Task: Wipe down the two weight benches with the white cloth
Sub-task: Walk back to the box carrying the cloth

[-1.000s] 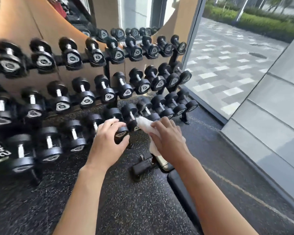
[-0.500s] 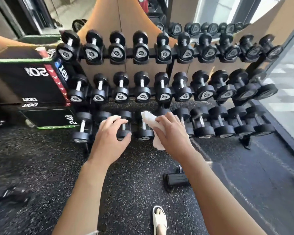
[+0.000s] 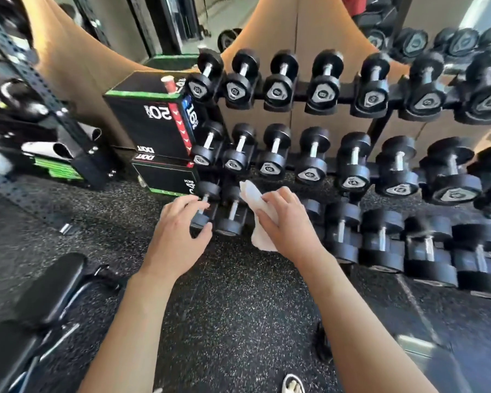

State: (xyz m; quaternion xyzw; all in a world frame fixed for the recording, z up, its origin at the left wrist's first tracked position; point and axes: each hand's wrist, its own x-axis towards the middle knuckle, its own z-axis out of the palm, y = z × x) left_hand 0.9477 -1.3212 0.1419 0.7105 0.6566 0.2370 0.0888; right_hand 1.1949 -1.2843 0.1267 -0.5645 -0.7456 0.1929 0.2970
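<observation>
1. Your right hand (image 3: 288,222) holds the white cloth (image 3: 257,212), fingers curled over it, against the bottom row of the dumbbell rack (image 3: 377,131), near its left end.
2. Your left hand (image 3: 179,234) reaches for the leftmost bottom dumbbell (image 3: 206,207); fingers loosely spread, thumb just beside its head.
3. A weight bench (image 3: 44,293) stands in the floor's lower-left corner.

A crumpled white cloth (image 3: 255,211) hangs before the lowest dumbbells; a black padded bench (image 3: 50,287) stands lower left.

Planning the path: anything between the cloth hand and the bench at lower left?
Yes. The left hand and forearm lie between the right hand, holding the white cloth, and the bench. Otherwise only bare floor.
</observation>
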